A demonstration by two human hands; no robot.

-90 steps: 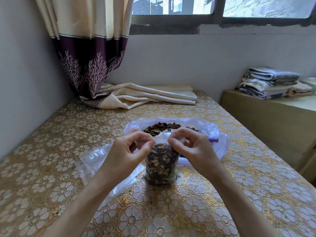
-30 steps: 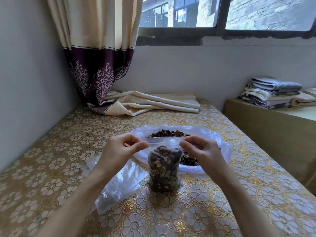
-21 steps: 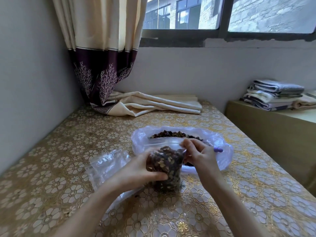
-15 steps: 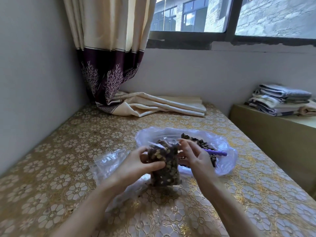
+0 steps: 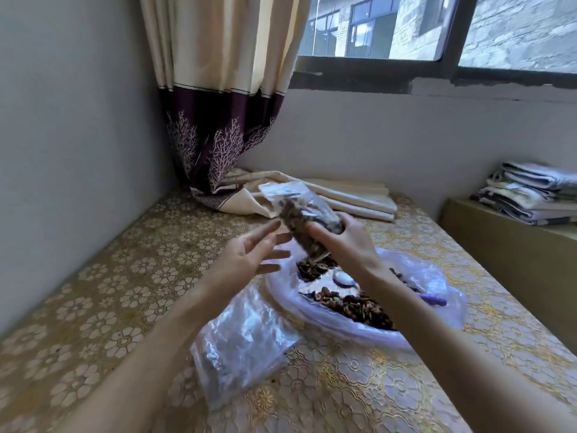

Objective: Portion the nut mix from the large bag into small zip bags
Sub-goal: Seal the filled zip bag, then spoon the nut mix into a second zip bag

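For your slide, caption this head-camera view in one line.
Right hand lifts a filled zip bag above the large nut bag; left hand open beside it.

Clear, glossy, crinkled plastic forms the filled small zip bag [image 5: 304,220], the stack of empty zip bags [image 5: 243,342] and the faintly lilac large bag [image 5: 437,295] of rough, matt nut mix [image 5: 359,306], all over a shiny embossed gold-patterned tablecloth [image 5: 103,295], with soft matt cloth curtain [image 5: 224,98] behind.
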